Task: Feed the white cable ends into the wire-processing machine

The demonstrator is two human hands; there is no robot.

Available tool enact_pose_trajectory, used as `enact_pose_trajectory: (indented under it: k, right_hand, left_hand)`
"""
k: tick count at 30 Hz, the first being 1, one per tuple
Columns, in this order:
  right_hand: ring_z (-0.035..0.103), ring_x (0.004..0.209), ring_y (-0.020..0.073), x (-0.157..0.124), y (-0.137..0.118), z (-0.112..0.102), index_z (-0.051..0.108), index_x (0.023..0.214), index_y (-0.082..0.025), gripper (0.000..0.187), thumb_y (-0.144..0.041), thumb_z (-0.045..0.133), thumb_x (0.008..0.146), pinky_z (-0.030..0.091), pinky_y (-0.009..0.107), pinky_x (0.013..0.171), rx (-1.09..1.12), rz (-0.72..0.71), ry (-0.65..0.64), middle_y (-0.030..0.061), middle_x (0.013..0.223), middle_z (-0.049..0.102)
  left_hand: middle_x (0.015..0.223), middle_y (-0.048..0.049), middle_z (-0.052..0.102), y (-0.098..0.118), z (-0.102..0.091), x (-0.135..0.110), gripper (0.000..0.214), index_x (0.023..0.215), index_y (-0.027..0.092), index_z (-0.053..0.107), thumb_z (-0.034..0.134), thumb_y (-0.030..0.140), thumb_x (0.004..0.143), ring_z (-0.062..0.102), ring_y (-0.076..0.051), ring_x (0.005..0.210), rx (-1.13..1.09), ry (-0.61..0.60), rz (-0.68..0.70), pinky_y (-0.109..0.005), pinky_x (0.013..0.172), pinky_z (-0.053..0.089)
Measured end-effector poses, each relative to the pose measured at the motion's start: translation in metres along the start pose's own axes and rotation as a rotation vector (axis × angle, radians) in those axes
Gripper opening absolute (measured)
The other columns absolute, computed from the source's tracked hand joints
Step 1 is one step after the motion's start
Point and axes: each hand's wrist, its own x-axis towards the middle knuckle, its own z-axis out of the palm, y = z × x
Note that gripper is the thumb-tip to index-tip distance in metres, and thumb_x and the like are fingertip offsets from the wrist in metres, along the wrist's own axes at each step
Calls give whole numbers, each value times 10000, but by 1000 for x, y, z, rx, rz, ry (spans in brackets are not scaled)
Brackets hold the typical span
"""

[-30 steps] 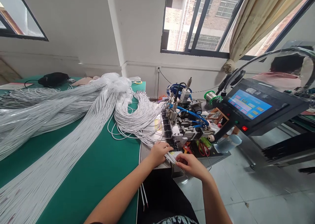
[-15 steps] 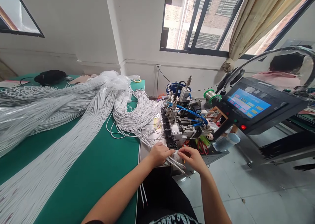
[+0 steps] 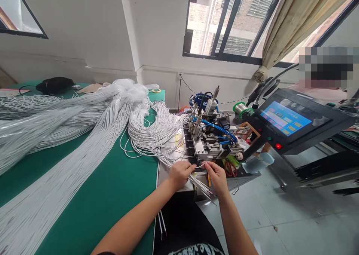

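1 cable singled out, loads left imo

White cable (image 3: 199, 166) is btwn both hands at the near end of the pneumatic machine (image 3: 200, 146). R hand (image 3: 218, 175) pinches its tip, L hand (image 3: 179, 174) grips it further back, w/ a bunch of cable ends (image 3: 202, 186) poking out below. Can't tell if it touches the machine. Unsorted, prob: looped cables (image 3: 148, 133) alongside, plus long bundle (image 3: 81, 169) on green table (image 3: 126, 195).
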Motion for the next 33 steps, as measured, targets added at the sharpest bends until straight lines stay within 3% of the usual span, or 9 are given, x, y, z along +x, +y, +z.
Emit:
enact_pose_trajectory:
  k: [6,11,15,19,23,28,33]
  right_hand:
    - [632,783,225,6,0,-11,726,882,-152,369,-495,611,808,481,329,761,-41,36,-206,79,782,707]
    - [631,783,227,8,7,-18,726,905,-149,397,-512,602,804,479,337,759,-46,63,-253,78,776,706]
    - [630,766,227,10,14,-17,701,869,-150,381,-509,616,774,483,328,721,-77,85,-206,80,781,698]
    - [590,669,194,13,20,-15,661,789,-160,303,-452,580,781,455,293,633,-303,14,-106,62,738,671]
    - [550,627,173,15,24,-12,611,756,-173,234,-389,535,798,424,276,608,-428,-50,-92,37,701,631]
    - [494,597,155,20,35,-12,567,703,-181,291,-445,515,814,387,257,582,-391,-10,-97,1,623,554]
    - [383,532,115,25,53,-16,472,654,-196,359,-521,523,799,316,228,498,-153,97,-225,-43,563,419]
  left_hand:
    - [766,-30,622,-2,1,1,312,1050,213,636,395,120,876,568,-167,739,33,-86,-14,-313,699,420]
    - [813,-23,636,-2,1,1,319,1082,218,615,407,104,867,574,-165,795,8,-194,-25,-323,751,388]
    - [851,-23,637,-1,-1,4,379,1140,235,584,461,86,814,562,-173,821,15,-278,-21,-334,782,364]
    - [881,-21,622,0,-4,7,463,1204,267,536,518,91,776,537,-199,873,59,-374,-10,-370,858,334]
    - [891,-31,605,3,-4,9,434,1189,271,544,523,105,788,517,-211,902,94,-410,-29,-387,893,310]
    - [908,-36,601,4,-3,10,477,1213,266,531,545,104,764,513,-214,909,99,-438,-54,-402,909,291]
    - [899,-29,604,4,-1,11,514,1294,304,468,515,124,814,528,-207,895,115,-471,-49,-432,940,262]
